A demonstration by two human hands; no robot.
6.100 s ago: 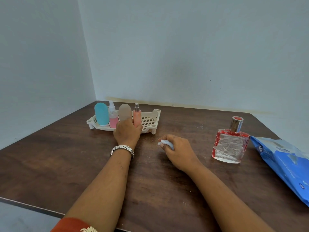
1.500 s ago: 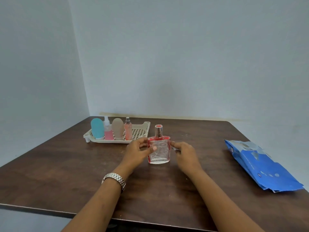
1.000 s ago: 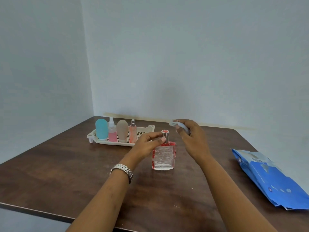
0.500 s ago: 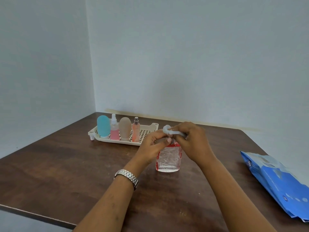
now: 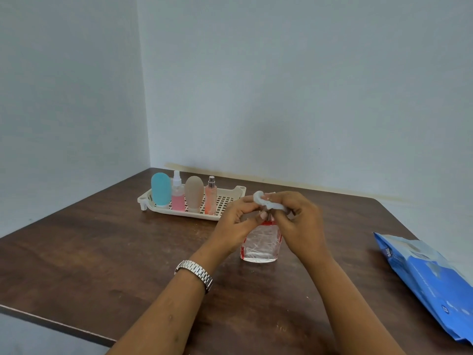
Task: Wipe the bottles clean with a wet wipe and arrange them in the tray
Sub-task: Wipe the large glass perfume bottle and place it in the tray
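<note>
Pale walls met in a corner behind a dark wooden table. At its far left sat a cream tray with four upright bottles in a row: blue bottle, pink spray, tan bottle and peach spray. Nearer, about mid-table and outside the tray, a red-trimmed glass bottle stood upright. The left hand, with a watch on its wrist, curled its fingers round the glass bottle's neck. The right hand pinched a bunched white wipe over the top of the glass bottle, whose cap was hidden. A blue wipes pack lay at the right edge, well apart.
</note>
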